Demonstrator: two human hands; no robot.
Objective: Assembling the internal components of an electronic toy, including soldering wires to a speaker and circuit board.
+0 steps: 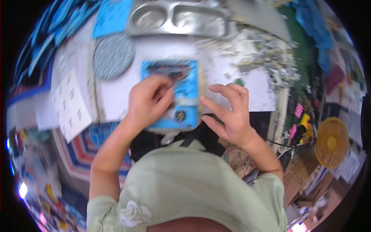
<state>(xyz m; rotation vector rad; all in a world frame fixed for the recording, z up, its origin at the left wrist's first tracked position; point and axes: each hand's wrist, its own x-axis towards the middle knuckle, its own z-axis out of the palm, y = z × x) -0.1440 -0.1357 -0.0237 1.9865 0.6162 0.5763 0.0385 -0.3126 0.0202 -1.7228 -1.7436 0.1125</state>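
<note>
A blue rectangular panel (187,86) with a pale rim lies on the table in front of me. On its far part are dark, thin items (168,69), blurred by motion. Nearer to me it carries a pale strip (186,101) and a small round black piece (180,115). My left hand (150,96) is over the panel's left side, fingers curled in toward the thumb; anything between them is too blurred to make out. Beside the panel's right edge, my right hand (232,112) has its fingers and thumb spread, with nothing between them.
Behind the panel stands a metal compartment tray (169,28), with a round grey textured disc (113,56) at its left. Many small pale pieces (266,58) are heaped at the right. A marked white sheet (70,106) overhangs the left edge. A yellow basket-like object (331,142) is at far right.
</note>
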